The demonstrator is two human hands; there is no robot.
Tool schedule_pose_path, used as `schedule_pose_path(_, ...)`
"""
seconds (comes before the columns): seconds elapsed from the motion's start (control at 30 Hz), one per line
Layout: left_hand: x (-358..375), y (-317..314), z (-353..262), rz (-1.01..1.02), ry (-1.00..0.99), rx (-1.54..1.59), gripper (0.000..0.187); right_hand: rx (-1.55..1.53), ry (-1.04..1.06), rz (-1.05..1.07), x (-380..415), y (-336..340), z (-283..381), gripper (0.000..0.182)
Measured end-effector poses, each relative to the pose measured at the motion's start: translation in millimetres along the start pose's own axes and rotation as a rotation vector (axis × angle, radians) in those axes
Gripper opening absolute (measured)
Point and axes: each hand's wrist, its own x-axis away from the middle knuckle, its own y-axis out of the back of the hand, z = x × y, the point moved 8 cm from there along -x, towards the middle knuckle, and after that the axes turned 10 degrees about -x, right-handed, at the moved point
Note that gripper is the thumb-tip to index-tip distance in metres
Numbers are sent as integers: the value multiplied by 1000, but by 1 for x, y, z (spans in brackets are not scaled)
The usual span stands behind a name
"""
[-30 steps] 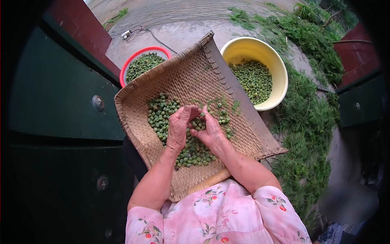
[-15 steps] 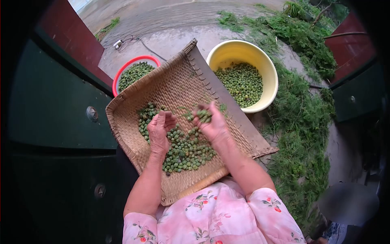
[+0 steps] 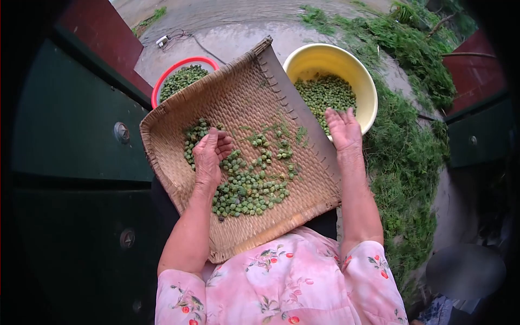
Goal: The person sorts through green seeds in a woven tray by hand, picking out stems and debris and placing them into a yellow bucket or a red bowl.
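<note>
A woven winnowing tray [image 3: 303, 187] lies tilted on my lap, with small round green cones [image 3: 252, 195] heaped in its middle and left, and loose sprigs among them. My left hand [image 3: 212, 151] is over the heap, its fingers curled towards the thumb; whatever they may hold is hidden. My right hand [image 3: 345, 129] is stretched out past the tray's right edge, at the near rim of a yellow basin [image 3: 368, 92]. Its fingers point away from me and no cones show in it. More green cones [image 3: 327, 95] fill the basin's bottom.
Behind the tray's left corner stands a red-rimmed basin [image 3: 162, 81] with similar cones. Cut green branches [image 3: 401, 157] cover the ground on the right. A dark green door panel [image 3: 81, 124] is close on the left. A cable with a white power strip [image 3: 162, 41] lies beyond.
My right hand has moved from over the tray to the yellow basin's rim; the handful of green cones it held no longer shows in it. My left hand remains over the heap.
</note>
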Motion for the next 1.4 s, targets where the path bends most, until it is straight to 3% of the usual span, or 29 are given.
schedule_pose_path(0.07,-1,-1,3,10,20,-2,36,388,25,109,9,0,-13,51)
schedule_pose_path(0.1,-2,-2,4,16,28,-2,35,544,90,66,24,-4,-19,26)
schedule_pose_path(0.2,-2,-3,6,19,42,6,35,1268,32,222,48,-28,-54,23)
schedule_pose_path(0.3,-1,-3,3,20,44,12,34,1641,481,562,64,-44,-81,18)
schedule_pose_path(0.43,0,-4,1,29,44,6,35,1898,623,618,73,-43,-101,18)
schedule_pose_path(0.53,-1,-4,1,42,53,-3,36,1754,598,582,70,-48,-93,20)
schedule_pose_path(0.63,-2,-3,4,45,63,11,34,1183,-24,193,55,-26,-83,18)
schedule_pose_path(0.73,-1,-5,4,56,76,20,33,840,-57,262,58,-36,-87,19)
schedule_pose_path(0.87,-2,-4,6,68,94,21,32,1645,444,521,53,-54,-96,20)
schedule_pose_path(1.0,-3,-3,8,76,92,12,31,1882,675,559,55,-56,-110,19)
schedule_pose_path(1.1,-4,-3,9,72,95,12,29,1538,238,383,47,-47,-101,15)
schedule_pose_path(1.2,-3,-5,9,73,99,8,28,549,-252,257,61,-44,-106,12)
schedule_pose_path(1.23,-3,-6,9,79,97,5,28,587,-252,288,61,-45,-107,15)
schedule_pose_path(1.33,-2,-7,10,87,99,-1,28,1145,-164,332,58,-45,-115,14)
schedule_pose_path(1.37,-2,-6,10,83,105,-1,28,1397,58,459,56,-50,-119,15)
schedule_pose_path(1.4,-2,-5,10,80,110,-1,28,1457,145,504,58,-52,-124,16)
